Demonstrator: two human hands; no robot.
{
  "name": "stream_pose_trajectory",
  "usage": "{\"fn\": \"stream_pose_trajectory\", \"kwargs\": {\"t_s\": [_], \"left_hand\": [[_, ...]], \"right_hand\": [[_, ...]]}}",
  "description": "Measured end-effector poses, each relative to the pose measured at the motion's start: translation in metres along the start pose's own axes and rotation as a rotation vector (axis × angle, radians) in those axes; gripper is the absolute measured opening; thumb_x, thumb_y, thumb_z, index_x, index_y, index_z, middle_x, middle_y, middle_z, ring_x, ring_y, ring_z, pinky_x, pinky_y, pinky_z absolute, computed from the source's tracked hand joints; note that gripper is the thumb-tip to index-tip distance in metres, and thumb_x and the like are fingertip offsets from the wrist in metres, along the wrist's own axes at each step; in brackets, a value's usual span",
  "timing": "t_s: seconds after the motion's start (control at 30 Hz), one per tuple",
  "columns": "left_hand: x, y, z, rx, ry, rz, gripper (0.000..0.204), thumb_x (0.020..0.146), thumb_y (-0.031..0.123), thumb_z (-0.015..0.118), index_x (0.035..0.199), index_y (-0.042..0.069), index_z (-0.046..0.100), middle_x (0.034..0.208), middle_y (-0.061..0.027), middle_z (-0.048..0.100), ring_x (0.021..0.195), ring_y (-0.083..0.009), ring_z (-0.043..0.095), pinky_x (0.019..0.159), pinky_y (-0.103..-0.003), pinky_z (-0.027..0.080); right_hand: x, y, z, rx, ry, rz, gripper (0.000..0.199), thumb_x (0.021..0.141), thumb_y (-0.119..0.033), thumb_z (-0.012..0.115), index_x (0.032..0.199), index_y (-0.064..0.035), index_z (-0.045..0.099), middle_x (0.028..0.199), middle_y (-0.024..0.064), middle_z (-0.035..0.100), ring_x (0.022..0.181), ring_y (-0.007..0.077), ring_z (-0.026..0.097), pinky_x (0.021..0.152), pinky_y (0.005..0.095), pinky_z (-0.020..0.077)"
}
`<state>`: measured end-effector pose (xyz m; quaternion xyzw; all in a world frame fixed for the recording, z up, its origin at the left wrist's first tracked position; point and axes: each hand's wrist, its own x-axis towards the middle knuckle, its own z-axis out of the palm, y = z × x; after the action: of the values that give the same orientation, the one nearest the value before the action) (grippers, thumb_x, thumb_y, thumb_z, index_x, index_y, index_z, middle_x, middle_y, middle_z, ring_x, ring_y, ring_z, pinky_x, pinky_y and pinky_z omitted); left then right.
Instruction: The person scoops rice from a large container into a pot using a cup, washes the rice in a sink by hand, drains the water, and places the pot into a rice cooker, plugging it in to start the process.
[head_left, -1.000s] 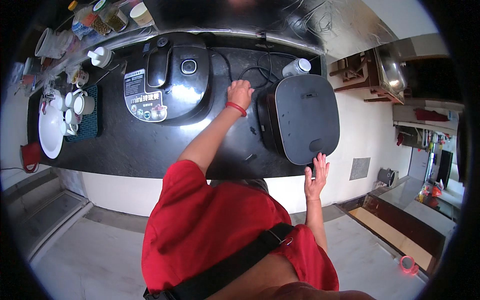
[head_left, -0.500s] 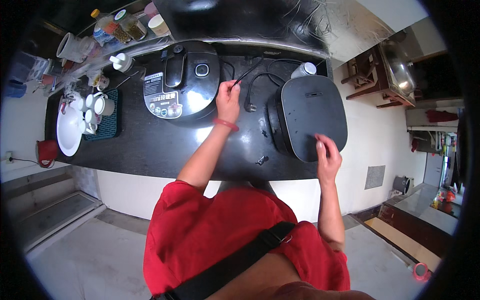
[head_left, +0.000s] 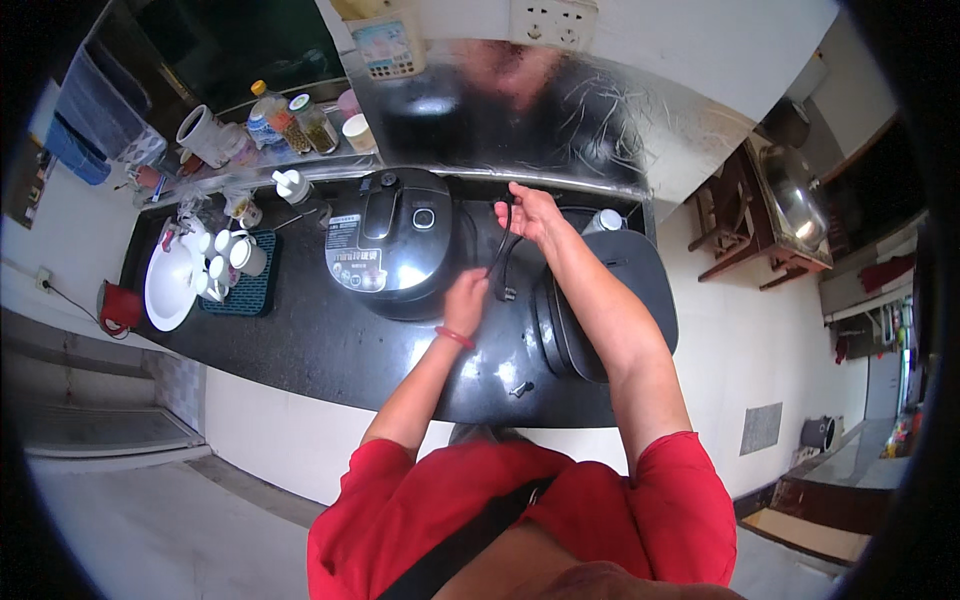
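Observation:
A black power cord (head_left: 506,243) stretches between my hands above the dark counter. My right hand (head_left: 533,214) grips its far end near the back wall, and whether a plug sits in those fingers is hidden. Lower down, my left hand (head_left: 465,302), with a red bangle at the wrist, is closed on the same cord and slightly blurred. To its left stands a black electric cooker (head_left: 405,262) with a glossy lid. A loose plug (head_left: 508,295) lies on the counter just right of my left hand. My right forearm passes over a dark, flat-topped appliance (head_left: 625,290).
White mugs (head_left: 247,258) stand on a green drying mat (head_left: 252,296) beside a white basin (head_left: 160,290). Jars (head_left: 315,125) line the back ledge. A wall socket (head_left: 555,22) is above the foil-like backsplash. A white-lidded container (head_left: 606,221) stands behind the flat appliance.
My right hand has moved from the flat appliance to the far end of the cord. My left hand has come nearer me along the cord. The view has tilted up, showing the wall socket.

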<state>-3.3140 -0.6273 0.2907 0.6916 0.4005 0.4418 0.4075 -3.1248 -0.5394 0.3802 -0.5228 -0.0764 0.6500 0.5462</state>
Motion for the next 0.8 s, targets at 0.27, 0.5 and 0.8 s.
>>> {"fn": "stream_pose_trajectory", "kwargs": {"t_s": [0.27,0.5,0.8], "left_hand": [[0.007,0.016,-0.005,0.202,-0.065,0.015,0.013,0.084,0.014,0.053,0.087,0.001,0.054,0.082,-0.0162,0.059,0.076,-0.0303,0.059,0.066,-0.033,0.046],[0.026,0.024,-0.001,0.185,0.059,-0.038,0.022,0.082,0.015,0.055,0.098,0.0,0.053,0.095,-0.0179,0.058,0.086,-0.0324,0.057,0.073,-0.036,0.046],[-0.047,0.037,-0.045,0.1,-0.158,0.004,0.042,0.077,0.015,0.061,0.113,-0.001,0.045,0.111,-0.0186,0.051,0.103,-0.0317,0.05,0.085,-0.036,0.042]], "right_hand": [[-0.064,-0.076,0.04,-0.158,-0.196,-0.553,0.016,0.088,-0.02,0.051,0.094,-0.0047,0.055,0.074,0.0051,0.058,0.056,0.0101,0.052,0.052,0.0257,0.0465],[-0.09,-0.094,0.058,-0.193,-0.379,-0.704,0.019,0.088,-0.022,0.052,0.091,-0.0032,0.056,0.074,0.0005,0.053,0.06,0.0077,0.048,0.057,0.0233,0.0426],[-0.035,-0.131,0.07,-0.045,-0.198,-0.956,0.02,0.087,-0.026,0.055,0.09,-0.0062,0.058,0.07,-0.0039,0.049,0.055,0.0044,0.042,0.053,0.0193,0.0365]]}}
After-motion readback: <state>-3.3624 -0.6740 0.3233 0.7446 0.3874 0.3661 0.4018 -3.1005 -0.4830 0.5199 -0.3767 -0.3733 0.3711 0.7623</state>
